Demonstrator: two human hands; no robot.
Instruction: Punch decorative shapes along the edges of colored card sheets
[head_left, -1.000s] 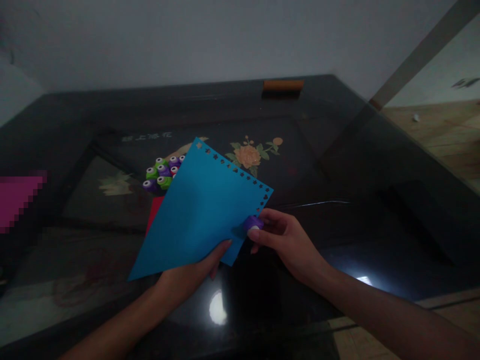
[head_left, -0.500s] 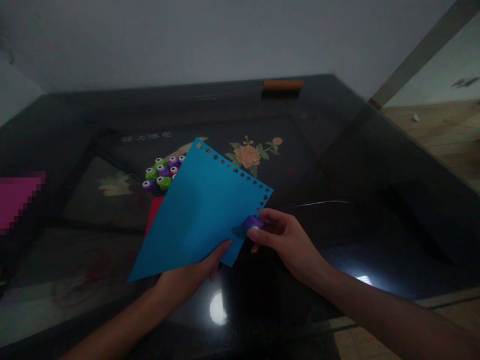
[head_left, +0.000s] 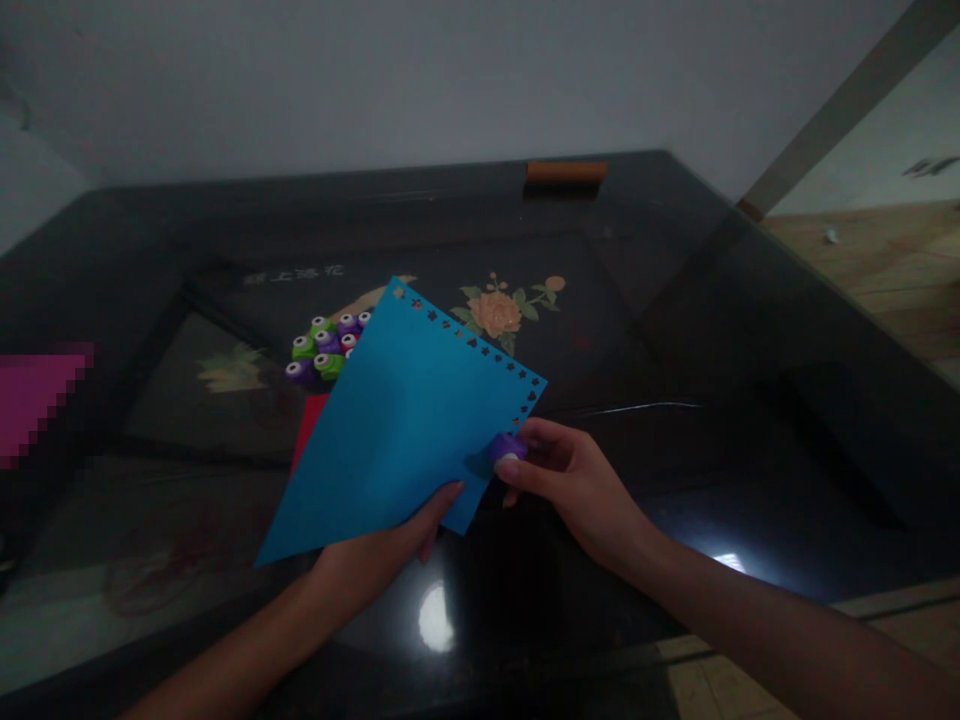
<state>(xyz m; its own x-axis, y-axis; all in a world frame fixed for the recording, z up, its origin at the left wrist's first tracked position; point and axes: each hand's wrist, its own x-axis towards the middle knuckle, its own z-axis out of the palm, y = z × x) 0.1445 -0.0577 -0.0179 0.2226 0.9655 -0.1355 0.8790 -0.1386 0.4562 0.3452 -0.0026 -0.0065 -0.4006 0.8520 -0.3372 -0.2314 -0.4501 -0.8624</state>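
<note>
A sheet of blue paper (head_left: pixel 397 420) is tilted above the table, with a row of small punched shapes along its upper right edge and round the right corner. My left hand (head_left: pixel 401 535) grips the sheet's lower edge, thumb on top and fingers underneath. On the right edge, just below the last holes, sits a purple craft punch (head_left: pixel 508 448). My right hand (head_left: pixel 559 465) is closed on that punch, its thumb pressed on the white button. Several more craft punches (head_left: pixel 326 345) in green, purple and red stand behind the sheet, partly hidden by it.
Red paper (head_left: pixel 307 425) shows from beneath the blue sheet. A pink pixelated patch (head_left: pixel 37 405) lies at the far left. An orange-brown roll-shaped object (head_left: pixel 565 172) rests at the back of the glossy dark table (head_left: pixel 675 300), close to the wall.
</note>
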